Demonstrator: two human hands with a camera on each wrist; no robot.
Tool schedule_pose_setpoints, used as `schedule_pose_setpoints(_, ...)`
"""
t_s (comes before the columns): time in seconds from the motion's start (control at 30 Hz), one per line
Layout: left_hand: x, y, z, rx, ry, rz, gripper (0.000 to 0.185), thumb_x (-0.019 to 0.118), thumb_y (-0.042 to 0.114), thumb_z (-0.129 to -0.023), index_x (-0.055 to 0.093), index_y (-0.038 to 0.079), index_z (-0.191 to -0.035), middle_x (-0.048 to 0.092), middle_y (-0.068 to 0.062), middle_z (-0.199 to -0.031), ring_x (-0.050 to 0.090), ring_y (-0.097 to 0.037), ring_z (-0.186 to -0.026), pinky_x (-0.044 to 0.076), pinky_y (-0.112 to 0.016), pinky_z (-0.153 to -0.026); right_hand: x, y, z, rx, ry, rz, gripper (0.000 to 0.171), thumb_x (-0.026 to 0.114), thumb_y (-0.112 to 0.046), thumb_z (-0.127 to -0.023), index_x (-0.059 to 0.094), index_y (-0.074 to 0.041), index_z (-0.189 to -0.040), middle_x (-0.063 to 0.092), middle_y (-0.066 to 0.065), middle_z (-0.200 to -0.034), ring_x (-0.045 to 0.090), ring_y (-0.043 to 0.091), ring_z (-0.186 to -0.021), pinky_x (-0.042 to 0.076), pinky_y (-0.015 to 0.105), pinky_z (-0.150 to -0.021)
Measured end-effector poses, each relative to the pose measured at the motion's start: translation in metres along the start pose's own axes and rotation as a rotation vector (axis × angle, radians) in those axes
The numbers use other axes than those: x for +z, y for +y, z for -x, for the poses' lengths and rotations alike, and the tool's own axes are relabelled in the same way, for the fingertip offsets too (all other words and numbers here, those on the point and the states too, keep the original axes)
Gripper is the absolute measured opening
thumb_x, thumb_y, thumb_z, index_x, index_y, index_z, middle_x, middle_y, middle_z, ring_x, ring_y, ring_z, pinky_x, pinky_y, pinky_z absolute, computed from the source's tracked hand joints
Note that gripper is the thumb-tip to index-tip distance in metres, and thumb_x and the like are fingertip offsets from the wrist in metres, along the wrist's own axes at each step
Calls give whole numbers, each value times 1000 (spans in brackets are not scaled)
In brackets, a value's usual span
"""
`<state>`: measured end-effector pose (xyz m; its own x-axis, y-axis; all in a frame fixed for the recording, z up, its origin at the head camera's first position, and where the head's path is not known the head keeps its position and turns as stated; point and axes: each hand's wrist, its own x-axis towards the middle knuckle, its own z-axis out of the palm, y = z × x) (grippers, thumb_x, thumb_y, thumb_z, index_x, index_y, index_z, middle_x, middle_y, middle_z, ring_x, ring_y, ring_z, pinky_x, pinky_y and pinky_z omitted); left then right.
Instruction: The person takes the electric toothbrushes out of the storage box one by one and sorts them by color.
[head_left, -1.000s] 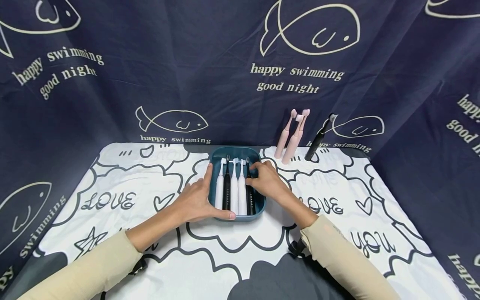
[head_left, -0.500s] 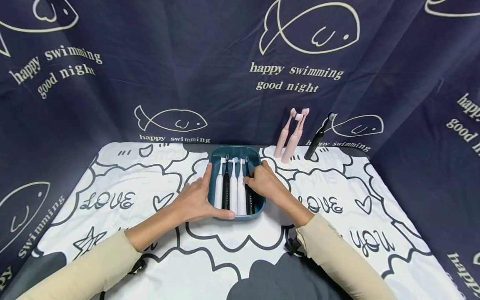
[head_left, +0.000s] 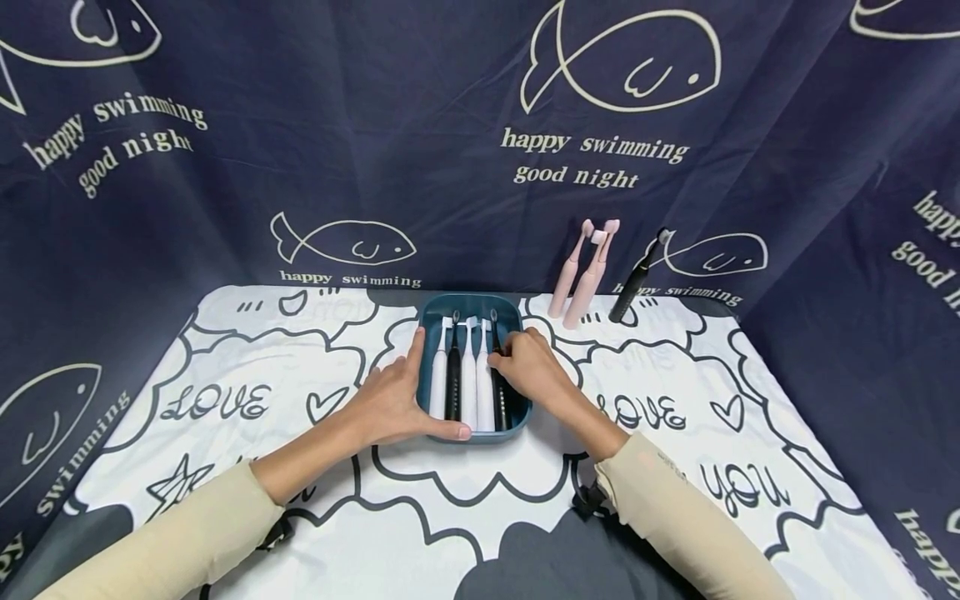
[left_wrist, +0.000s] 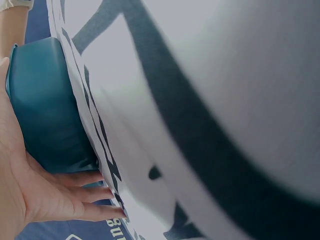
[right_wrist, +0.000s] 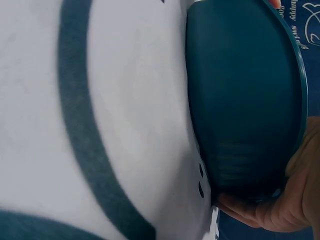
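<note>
1. Head view: teal tray (head_left: 471, 306) at the middle of the cloth (head_left: 225, 367), holding five brushes side by side, heads toward the far rim: white (head_left: 438, 379), black (head_left: 453, 379), white, white, black (head_left: 498, 392).
2. Head view: left hand (head_left: 390, 400) laid against the tray's left wall, fingers straight and together along that wall, thumb stretched along the tray's near edge; pressing, not curled round anything.
3. Head view: right hand (head_left: 534, 367) on the tray's right rim, fingers bent over the rim and down on the right-hand black brush; whether pinching that brush or only touching it, cannot tell.
4. Head view: two pink brushes (head_left: 583, 271) standing beyond the tray's far right corner, leaning on the dark curtain (head_left: 420, 100); a lone black brush (head_left: 636, 279) farther right of the tray, also leaning there.
5. Left wrist view: tray (left_wrist: 45, 105) seen from outside, sitting on the cloth (left_wrist: 200, 100); palm flat on its wall, fingers (left_wrist: 85, 195) straight and close together beside its base, touching the cloth.
6. Right wrist view: tray's outer wall and rim (right_wrist: 245, 95) against the cloth (right_wrist: 100, 100); part of the hand (right_wrist: 280, 205) at the tray's lower edge, fingertips out of sight, so hold not readable here.
</note>
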<state>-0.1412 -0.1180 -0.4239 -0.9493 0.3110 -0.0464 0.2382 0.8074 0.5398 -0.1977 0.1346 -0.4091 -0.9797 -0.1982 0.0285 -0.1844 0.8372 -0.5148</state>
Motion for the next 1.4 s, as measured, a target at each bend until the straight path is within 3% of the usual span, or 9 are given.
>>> schedule_pose_setpoints(0.1, 1, 0, 0, 1, 2, -8, 176, 84, 100, -62, -7, 9, -182, 63, -34, -156, 67, -43, -140, 50, -65, -122, 1, 0, 2, 2, 33, -6, 31, 74, -26, -105, 78, 3, -113, 76, 20, -110, 70, 33, -106, 61, 48, -94)
schedule_pose_setpoints(0.2, 1, 0, 0, 0, 4, -10, 176, 84, 100, -62, -7, 9, -182, 63, -34, -156, 67, -44, -139, 49, -65, -122, 2, 1, 3, 0, 58, -8, 37, 72, -28, -106, 77, 4, -123, 79, 25, -120, 76, 36, -110, 63, 51, -97)
schedule_pose_setpoints(0.5, 1, -1, 0, -6, 0, -8, 177, 83, 101, -61, -8, 11, -182, 62, -33, -158, 66, -45, -141, 45, -68, -125, 2, 3, 7, 12, 125, -34, 36, 73, -31, -106, 77, -1, -125, 83, 22, -119, 80, 38, -109, 64, 52, -96)
schedule_pose_setpoints(1.0, 0, 0, -1, 0, 3, -1, 177, 85, 100, -60, -7, 11, -182, 65, -33, -153, 68, -43, -137, 48, -66, -123, -2, 6, 7, 31, 208, -102, 38, 70, -35, -106, 76, -5, -129, 83, 19, -123, 78, 36, -101, 63, 53, -90)
schedule_pose_setpoints(1.17, -1, 1, -1, -4, -2, 0, 177, 86, 99, -60, -8, 10, -182, 64, -34, -154, 67, -44, -139, 46, -68, -125, -7, 6, 7, 32, 228, -128, 39, 69, -35, -107, 76, -6, -130, 82, 18, -124, 79, 36, -105, 63, 54, -93)
schedule_pose_setpoints(1.4, -1, 0, 0, 4, 3, 8, 177, 86, 98, -60, -6, 10, -182, 65, -33, -153, 68, -42, -138, 47, -67, -123, -14, 11, 7, 6, 256, -212, 37, 70, -33, -107, 76, -3, -129, 82, 20, -127, 79, 37, -123, 62, 54, -108)
